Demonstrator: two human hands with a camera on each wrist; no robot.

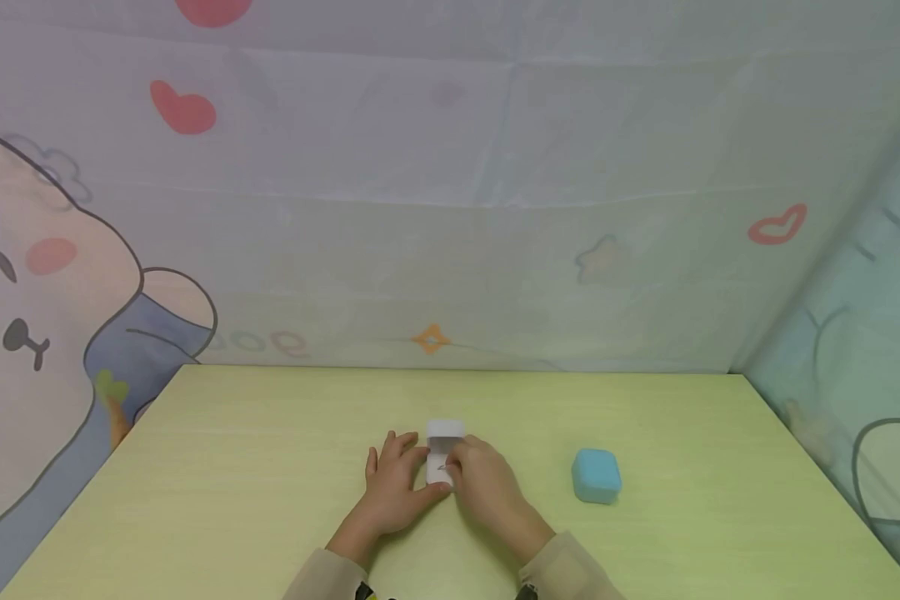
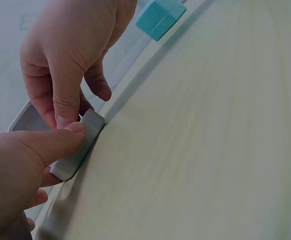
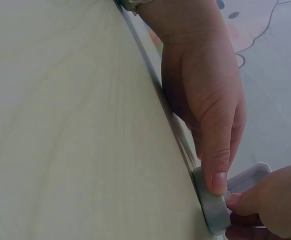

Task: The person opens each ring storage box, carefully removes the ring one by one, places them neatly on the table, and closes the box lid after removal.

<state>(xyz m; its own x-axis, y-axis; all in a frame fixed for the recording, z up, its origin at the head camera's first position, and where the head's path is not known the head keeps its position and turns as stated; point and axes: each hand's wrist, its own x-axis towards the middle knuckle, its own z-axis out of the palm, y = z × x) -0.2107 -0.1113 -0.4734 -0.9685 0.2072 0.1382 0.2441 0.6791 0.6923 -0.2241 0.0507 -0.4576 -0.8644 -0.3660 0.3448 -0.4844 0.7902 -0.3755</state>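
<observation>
A small white jewelry box (image 1: 437,475) stands on the table with its hinged lid (image 1: 446,428) raised. My left hand (image 1: 396,493) grips the box from the left, its thumb across the front wall. In the left wrist view, that thumb presses the front of the box (image 2: 80,150). My right hand (image 1: 487,483) reaches into the box from the right, thumb and forefinger pinched together. At those fingertips a small silvery ring-like piece (image 1: 442,468) shows, mostly hidden. The right wrist view has my right hand (image 3: 280,205) at the box's inner side and my left hand (image 3: 210,100) opposite.
A light blue rounded box (image 1: 596,476), closed, sits on the table to the right of my right hand. The pale yellow-green table (image 1: 270,417) ends at a printed cloth backdrop (image 1: 390,250) behind, with another cloth along the right side.
</observation>
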